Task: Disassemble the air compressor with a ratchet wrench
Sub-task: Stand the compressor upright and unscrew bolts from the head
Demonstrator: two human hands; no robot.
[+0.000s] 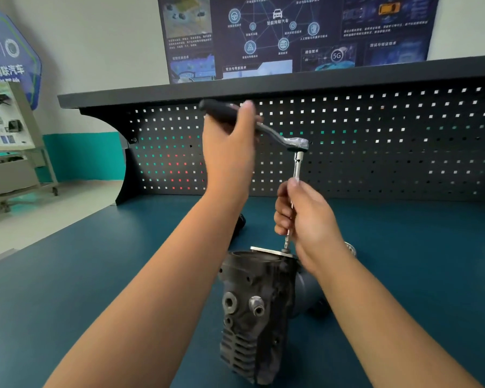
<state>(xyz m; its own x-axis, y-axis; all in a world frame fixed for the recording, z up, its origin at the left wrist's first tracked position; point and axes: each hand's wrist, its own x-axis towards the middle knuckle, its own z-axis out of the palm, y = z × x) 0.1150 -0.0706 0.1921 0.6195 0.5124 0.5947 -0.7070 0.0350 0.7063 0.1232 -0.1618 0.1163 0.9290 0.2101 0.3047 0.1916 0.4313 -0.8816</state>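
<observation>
air compressor (252,309): stands mid-tabletop (95,275), toward near edge; likely heavy, rigid metal | left hand (230,141): curled round ratchet wrench (277,135) handle | right hand (305,219): fingers wrapped round extension bar (298,166) | hold: better the ribbed body, not the fittings

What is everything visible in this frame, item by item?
air compressor: one, dark grey, standing on the bench, centre
ratchet wrench: one, black handle, silver head, above the compressor
extension bar: one, silver, upright between wrench head and compressor top
bench top: one, blue, foreground
pegboard: one, black, behind bench
poster: one, dark blue, wall above
display stand: one, pale, far left
left hand: one, gripping wrench handle
right hand: one, holding extension bar
</observation>
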